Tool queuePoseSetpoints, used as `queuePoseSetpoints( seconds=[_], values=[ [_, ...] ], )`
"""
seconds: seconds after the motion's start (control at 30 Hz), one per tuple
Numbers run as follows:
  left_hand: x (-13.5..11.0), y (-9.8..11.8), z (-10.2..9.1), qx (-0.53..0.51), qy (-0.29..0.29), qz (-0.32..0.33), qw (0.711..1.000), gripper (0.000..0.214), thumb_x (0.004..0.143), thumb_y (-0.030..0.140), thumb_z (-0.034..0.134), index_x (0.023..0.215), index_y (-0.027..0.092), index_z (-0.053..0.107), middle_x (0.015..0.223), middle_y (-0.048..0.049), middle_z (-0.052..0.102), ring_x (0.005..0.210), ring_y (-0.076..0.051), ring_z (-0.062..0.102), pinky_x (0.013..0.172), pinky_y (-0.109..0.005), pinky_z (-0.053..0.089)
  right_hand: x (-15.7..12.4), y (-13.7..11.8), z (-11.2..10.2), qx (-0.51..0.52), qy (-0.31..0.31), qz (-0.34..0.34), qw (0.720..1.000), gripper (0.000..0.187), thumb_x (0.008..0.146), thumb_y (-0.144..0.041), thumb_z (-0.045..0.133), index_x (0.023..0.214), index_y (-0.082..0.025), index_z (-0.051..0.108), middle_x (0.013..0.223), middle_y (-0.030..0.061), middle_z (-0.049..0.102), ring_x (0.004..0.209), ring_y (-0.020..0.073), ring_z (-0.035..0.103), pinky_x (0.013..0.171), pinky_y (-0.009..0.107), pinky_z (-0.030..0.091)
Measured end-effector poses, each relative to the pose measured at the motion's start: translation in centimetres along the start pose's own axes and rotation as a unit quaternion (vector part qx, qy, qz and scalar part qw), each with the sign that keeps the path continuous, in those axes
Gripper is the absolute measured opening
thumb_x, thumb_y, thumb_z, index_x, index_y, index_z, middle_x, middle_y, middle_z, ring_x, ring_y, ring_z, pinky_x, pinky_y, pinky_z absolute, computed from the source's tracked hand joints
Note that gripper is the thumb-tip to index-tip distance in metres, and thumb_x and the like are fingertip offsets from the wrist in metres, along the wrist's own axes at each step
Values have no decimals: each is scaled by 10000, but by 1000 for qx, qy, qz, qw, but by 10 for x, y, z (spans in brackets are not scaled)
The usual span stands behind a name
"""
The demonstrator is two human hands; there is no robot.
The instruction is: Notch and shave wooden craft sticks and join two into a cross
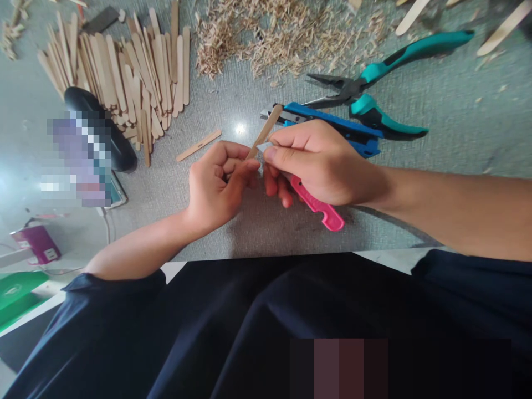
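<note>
Between the fingertips of my left hand is a wooden craft stick, slanting up to the right. My right hand is closed on a craft knife with a pink handle. Its pale blade shows past my thumb, touching or very near the stick. Just behind the right hand lie a blue utility knife and long-nose pliers with teal and black handles. A loose stick with a small dark mark rests left of my hands.
A big pile of craft sticks lies at the back left, beside a dark rounded object and a phone-like device partly blurred out. Wood shavings spread across the back. A purple box and cables are at far left.
</note>
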State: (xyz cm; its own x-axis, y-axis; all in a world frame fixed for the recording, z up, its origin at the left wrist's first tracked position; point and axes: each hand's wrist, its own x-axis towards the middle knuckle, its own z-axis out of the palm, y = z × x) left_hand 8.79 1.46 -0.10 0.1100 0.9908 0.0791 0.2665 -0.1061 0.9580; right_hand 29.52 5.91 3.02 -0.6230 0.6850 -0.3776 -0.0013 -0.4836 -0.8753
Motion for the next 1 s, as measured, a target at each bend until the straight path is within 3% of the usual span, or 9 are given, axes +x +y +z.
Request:
queuePoseSetpoints(
  seconds=[0.23, 0.47, 0.6, 0.7, 0.9, 1.0],
  values=[
    [-1, -1, 1, -11, 4, 15, 1000, 372, 1120, 590, 764, 987, 250, 692, 663, 34, 736, 472, -91, 570, 457, -272, 404, -2, 0, 8, -52, 50, 9, 997, 470, 1146, -137, 577, 688, -238, 588, 642, -21, 714, 457, 116, 660, 413, 248, 441],
    [-4, -4, 0, 31, 3, 35, 999, 351, 1139, 571, 729, 1001, 248, 717, 684, 20, 775, 451, -84, 523, 429, -267, 324, -2, -4, 8, -75, 60, 22, 995, 500, 1152, -124, 623, 665, -234, 582, 622, -1, 698, 449, 109, 636, 390, 259, 407],
    [-6, -4, -1, 70, 1, 23, 997, 260, 1134, 479, 741, 1036, 239, 732, 813, -18, 856, 529, -108, 631, 479, -271, 412, -2, -6, 8, -104, 70, 19, 992, 525, 1146, -225, 715, 638, -225, 585, 594, 10, 676, 439, 106, 613, 371, 267, 370],
    [-5, -1, 1, 80, 6, 26, 996, 225, 1124, 417, 744, 999, 232, 720, 756, -4, 835, 509, -107, 612, 483, -270, 438, -2, -5, 10, -113, 74, 27, 990, 527, 1145, -200, 681, 626, -224, 594, 576, 13, 662, 428, 120, 609, 359, 286, 354],
    [-3, 6, 4, 10, -6, -1, 1000, 407, 1122, 579, 758, 936, 222, 698, 697, -15, 811, 494, -105, 618, 450, -264, 400, -1, -6, 12, -103, 70, 40, 991, 546, 1165, -134, 544, 631, -225, 610, 536, 17, 634, 391, 123, 571, 347, 300, 337],
    [-2, 3, 1, 2, -12, -16, 1000, 443, 1125, 650, 724, 981, 232, 697, 710, -14, 798, 501, -104, 610, 449, -265, 383, 0, -6, 9, -74, 61, 26, 995, 506, 1161, -147, 588, 662, -226, 590, 599, 15, 693, 427, 104, 603, 362, 260, 372]
  ],
)
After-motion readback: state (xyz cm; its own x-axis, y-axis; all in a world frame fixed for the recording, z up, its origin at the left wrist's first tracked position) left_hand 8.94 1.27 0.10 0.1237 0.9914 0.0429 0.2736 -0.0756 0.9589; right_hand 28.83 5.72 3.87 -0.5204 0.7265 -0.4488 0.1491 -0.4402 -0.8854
